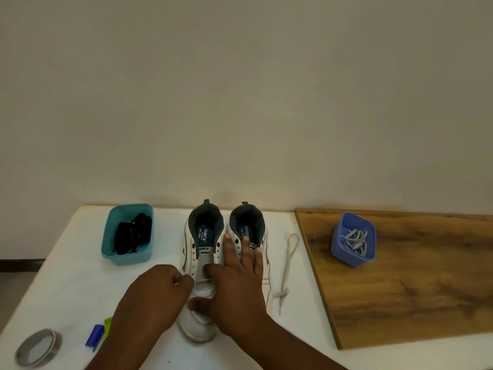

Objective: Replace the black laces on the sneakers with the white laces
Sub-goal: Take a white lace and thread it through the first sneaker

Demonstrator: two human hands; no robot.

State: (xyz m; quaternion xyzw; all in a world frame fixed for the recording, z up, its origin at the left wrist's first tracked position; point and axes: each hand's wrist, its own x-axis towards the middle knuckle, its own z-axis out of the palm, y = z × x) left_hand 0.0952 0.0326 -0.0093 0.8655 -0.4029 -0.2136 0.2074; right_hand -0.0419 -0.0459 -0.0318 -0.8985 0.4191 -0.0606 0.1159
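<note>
Two white sneakers stand side by side on the white table, toes toward me. The left sneaker [200, 265] has bare eyelets and a white lace across its lowest eyelets. My left hand [154, 297] is curled at that sneaker's left side and pinches the lace end. My right hand [240, 284] lies flat with straight fingers over the right sneaker [250, 228], its thumb reaching onto the left sneaker's tongue. A folded white lace [287, 265] lies on the table right of the shoes. Black laces [133, 233] fill a teal tub [125, 259].
A blue tub [353, 259] holding more white laces [356, 241] sits on a wooden board [413, 289] at the right. Near the front left edge lie a tape roll [38, 348] and a small blue and green object [97, 335]. A wall rises behind the table.
</note>
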